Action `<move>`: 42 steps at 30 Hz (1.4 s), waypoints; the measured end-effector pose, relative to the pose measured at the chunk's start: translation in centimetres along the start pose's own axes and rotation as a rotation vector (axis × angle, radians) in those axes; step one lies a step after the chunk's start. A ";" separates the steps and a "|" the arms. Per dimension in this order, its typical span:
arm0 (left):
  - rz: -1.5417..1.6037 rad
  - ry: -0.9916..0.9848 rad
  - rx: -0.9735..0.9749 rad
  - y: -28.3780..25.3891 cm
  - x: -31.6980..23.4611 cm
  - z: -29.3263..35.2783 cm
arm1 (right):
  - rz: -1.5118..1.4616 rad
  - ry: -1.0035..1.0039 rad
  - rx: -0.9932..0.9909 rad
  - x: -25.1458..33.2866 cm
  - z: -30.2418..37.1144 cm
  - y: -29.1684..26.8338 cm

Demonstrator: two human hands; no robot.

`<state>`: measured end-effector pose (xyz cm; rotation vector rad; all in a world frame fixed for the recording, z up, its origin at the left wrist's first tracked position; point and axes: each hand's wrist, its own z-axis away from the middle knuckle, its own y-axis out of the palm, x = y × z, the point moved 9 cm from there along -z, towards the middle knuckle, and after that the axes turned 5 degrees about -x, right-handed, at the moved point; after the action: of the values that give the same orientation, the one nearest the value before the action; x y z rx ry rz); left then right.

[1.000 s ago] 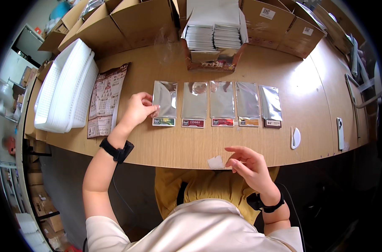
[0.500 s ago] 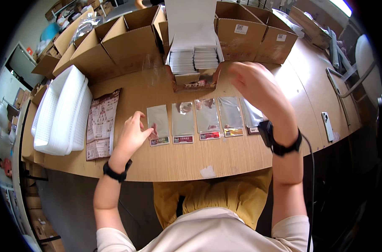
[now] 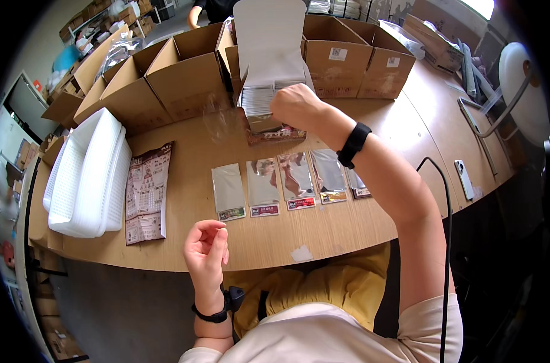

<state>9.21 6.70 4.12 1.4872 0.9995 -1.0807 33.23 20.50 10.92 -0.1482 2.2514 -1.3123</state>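
Note:
My right hand (image 3: 298,109) is over the front right of an open display box (image 3: 277,134) filled with two stacks of thin white packets (image 3: 258,100). Its fingers curl down and are hidden, so I cannot make out what they grip. My left hand (image 3: 207,249) hovers near the table's front edge, fingers curled in and thumb close to the index fingertip, with nothing visible in them. Beyond it, several flat silvery packets lie in a row, each with a coloured strip at its near end: green (image 3: 229,189), dark red (image 3: 263,181), red (image 3: 296,175), gold (image 3: 329,170), brown (image 3: 361,192).
Nested white plastic baskets (image 3: 90,181) stand at the left beside a folded printed brown sheet (image 3: 148,193). Open cardboard boxes (image 3: 184,72) line the back. A phone (image 3: 464,179) lies at the right. A black cable (image 3: 448,230) hangs by my right arm. Another person's hand (image 3: 194,18) shows behind.
My right hand has moved left, from beside the display box to over its stacks. My left hand has drawn back from the green-strip packet toward me, and its fingers have curled in.

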 end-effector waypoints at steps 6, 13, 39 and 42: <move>0.330 -0.173 0.030 1.7 2.9 0.9 | -0.371 0.150 -0.188 -2.0 3.6 -10.9; 0.538 -0.336 0.437 10.0 4.0 4.5 | 0.059 -0.127 -0.464 11.2 19.3 -20.9; -0.004 -0.150 0.150 7.4 5.0 2.1 | -0.366 1.221 -0.040 -2.9 42.2 -2.1; 0.064 -0.130 0.046 4.9 5.0 1.3 | -0.675 1.432 -0.139 -3.2 42.2 -2.2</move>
<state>14.99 4.92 0.36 1.4564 0.8358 -1.1457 56.28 -12.45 -2.52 0.0247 3.7105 -1.9520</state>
